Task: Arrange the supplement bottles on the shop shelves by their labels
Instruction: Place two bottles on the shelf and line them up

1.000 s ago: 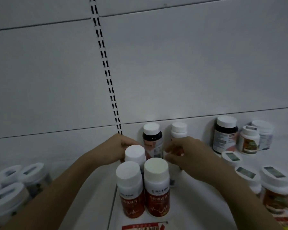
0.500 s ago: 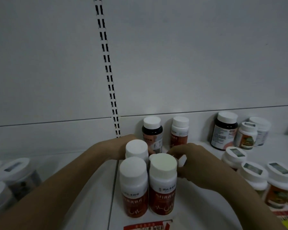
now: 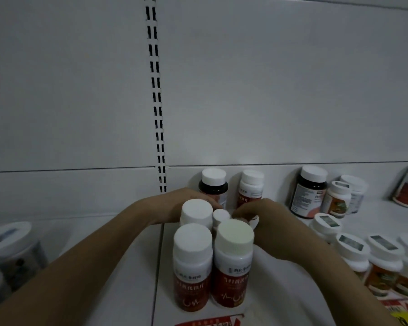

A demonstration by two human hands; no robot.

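Where the white shelf (image 3: 280, 302) comes nearest the camera, two red-labelled supplement bottles (image 3: 193, 267) with white caps are seen upright and side by side, touching, above a red price strip (image 3: 207, 322) at the shelf's front edge. Just behind them a third white-capped bottle (image 3: 196, 212) is stood on the left, and a smaller white cap (image 3: 220, 215) is glimpsed between it and the right front bottle. The left hand (image 3: 174, 205) is laid behind and against the third bottle; its fingers are hidden by the caps, so the state of its grip cannot be told. The right hand (image 3: 264, 220) is placed just right of the small cap, its fingers curled in toward it, but whether anything is pinched in that grip cannot be told. Farther back, a dark bottle (image 3: 213, 184) and a white bottle with a red label (image 3: 251, 187) are set against the back panel (image 3: 269, 90), beside the slotted upright (image 3: 157, 102). To the right, a larger dark bottle (image 3: 310, 191) and more white-capped jars (image 3: 353, 250) are grouped in rows. At the far left, clear jars with white lids (image 3: 10, 245) are stood on the neighbouring shelf.
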